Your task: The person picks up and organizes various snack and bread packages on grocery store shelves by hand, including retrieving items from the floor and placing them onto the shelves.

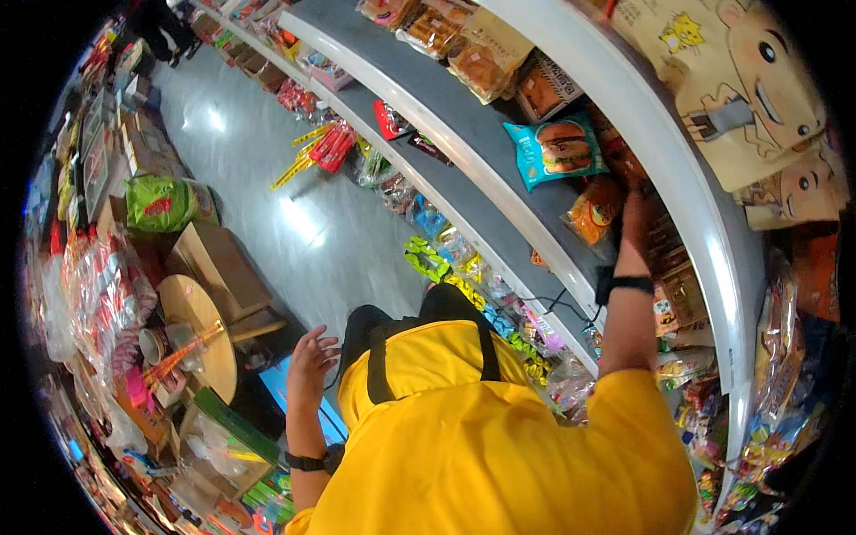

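Note:
My right hand reaches in over a grey shelf with a white front edge, its fingers partly in shadow beneath the shelf above. Whether it holds anything cannot be told. Close beside it lies an orange packaged snack in clear wrap. A blue bag with a burger picture rests just beyond that. My left hand is raised at my left side, fingers apart, with nothing in it. Both wrists wear black bands.
Packaged bread lies farther along the shelf. Lower shelves hold bagged snacks and yellow-handled red items. On the left stand a round wooden stool, cardboard boxes and a green bag. A person's legs show at the far aisle end.

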Available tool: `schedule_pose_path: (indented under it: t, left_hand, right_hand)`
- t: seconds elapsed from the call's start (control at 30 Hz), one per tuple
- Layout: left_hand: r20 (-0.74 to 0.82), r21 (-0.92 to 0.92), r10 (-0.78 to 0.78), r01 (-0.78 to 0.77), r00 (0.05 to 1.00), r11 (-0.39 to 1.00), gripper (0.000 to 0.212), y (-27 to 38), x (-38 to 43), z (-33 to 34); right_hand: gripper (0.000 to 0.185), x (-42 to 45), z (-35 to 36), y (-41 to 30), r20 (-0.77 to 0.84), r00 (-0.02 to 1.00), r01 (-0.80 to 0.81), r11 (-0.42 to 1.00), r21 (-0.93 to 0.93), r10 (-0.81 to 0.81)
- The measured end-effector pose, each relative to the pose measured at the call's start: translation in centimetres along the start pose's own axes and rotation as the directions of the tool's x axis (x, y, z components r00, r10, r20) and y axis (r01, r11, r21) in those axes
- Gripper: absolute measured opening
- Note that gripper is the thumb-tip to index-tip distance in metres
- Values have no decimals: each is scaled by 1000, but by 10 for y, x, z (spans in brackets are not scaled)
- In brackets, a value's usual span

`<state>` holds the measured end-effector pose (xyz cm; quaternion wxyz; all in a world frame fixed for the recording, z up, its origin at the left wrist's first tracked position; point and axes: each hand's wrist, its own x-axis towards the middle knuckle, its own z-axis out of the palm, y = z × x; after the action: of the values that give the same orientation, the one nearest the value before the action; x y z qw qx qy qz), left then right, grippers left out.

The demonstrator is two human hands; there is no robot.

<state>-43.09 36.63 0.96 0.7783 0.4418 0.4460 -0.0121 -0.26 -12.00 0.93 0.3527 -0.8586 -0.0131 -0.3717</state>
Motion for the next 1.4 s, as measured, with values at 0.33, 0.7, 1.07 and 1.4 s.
schedule_pose_path:
  t: [0.33,0.7,1.07,1.4]
  left_hand:
    - [545,412,21,-289,838,864,38,70,67,25]
    - [871,488,-280,-657,403,574,39,-15,76,78]
    - [973,171,14,-762,230,624,26,0,-56,189]
    - [934,47,207,-673,291,738,25,-26,-162,255]
  right_hand:
    - [10,-177,-112,-230,683,731,75,995,-67,-9]
    - [33,-276,-318,-299,336,880,-175,886,-429,336]
    - [39,-134,-466,-175,-478,828,-288,954,84,292]
    - [38,-8,-486,-84,-349,896,-139,921,363,273]
